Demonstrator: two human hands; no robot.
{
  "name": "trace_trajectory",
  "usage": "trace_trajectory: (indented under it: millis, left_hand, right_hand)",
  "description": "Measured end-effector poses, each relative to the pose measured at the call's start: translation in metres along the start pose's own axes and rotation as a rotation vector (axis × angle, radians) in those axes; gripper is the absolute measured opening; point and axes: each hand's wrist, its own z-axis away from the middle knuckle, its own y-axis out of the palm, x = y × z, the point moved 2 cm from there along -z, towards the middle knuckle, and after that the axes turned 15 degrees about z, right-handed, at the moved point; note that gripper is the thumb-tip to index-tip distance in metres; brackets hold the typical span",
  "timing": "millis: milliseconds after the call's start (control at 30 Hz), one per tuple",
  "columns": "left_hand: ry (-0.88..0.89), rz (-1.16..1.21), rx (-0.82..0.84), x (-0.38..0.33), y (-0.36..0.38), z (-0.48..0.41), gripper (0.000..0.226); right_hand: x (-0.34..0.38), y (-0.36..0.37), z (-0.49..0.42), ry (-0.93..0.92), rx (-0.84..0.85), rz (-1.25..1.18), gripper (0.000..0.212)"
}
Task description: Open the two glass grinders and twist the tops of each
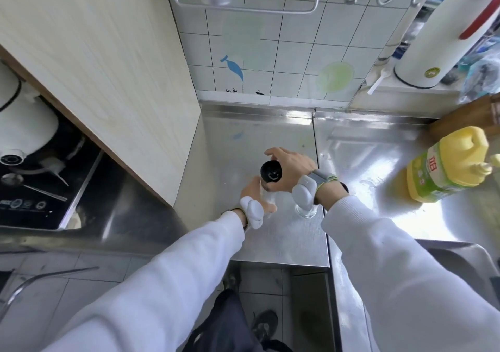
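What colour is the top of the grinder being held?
The grinder top is black; head view.

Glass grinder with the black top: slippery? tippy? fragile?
Probably slippery: the grinder has a clear, smooth glass body, which the left hand grips. Likely fragile against the steel counter. It seems tall and narrow, so may tip if pushed.

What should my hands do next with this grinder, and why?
Probably twist the black top with the right hand while the left hand steadies the glass body: both hands already grip it, and the second glass piece stands free beside the right wrist.
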Motion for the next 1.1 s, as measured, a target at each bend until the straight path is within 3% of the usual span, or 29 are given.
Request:
trace_trajectory:
  millis: [100,533,633,767,1000,1100]
  left_hand:
    - [-0.06,0.012,-0.022,0.008,0.006,-0.001,0.079]
    - [-0.032,0.052,-0.058,0.014,0.013,0.006,0.09]
    - [0.006,0.178,-0.067,0.018,0.012,0.012,0.067]
    - [0.012,0.185,-0.053,0.02,0.007,0.014,0.069]
    - [-0.08,0.112,-0.023,0.003,-0.009,0.01,0.015]
    - [-0.082,0.224,-0.091,-0.01,-0.023,-0.002,0.01]
  right_hand:
    - [-0.003,0.009,0.001,-0.026,0.007,0.031,0.073]
    - [-0.009,0.032,-0.002,-0.047,0.024,0.05,0.064]
    - [-0.011,0.035,-0.002,-0.03,0.042,0.025,0.066]
    - [-0.012,0.031,-0.001,-0.012,0.089,-0.004,0.066]
    - [-0.019,0.013,-0.003,-0.027,0.202,-0.013,0.054]
    - [-0.022,-0.012,-0.005,0.05,0.228,-0.029,0.046]
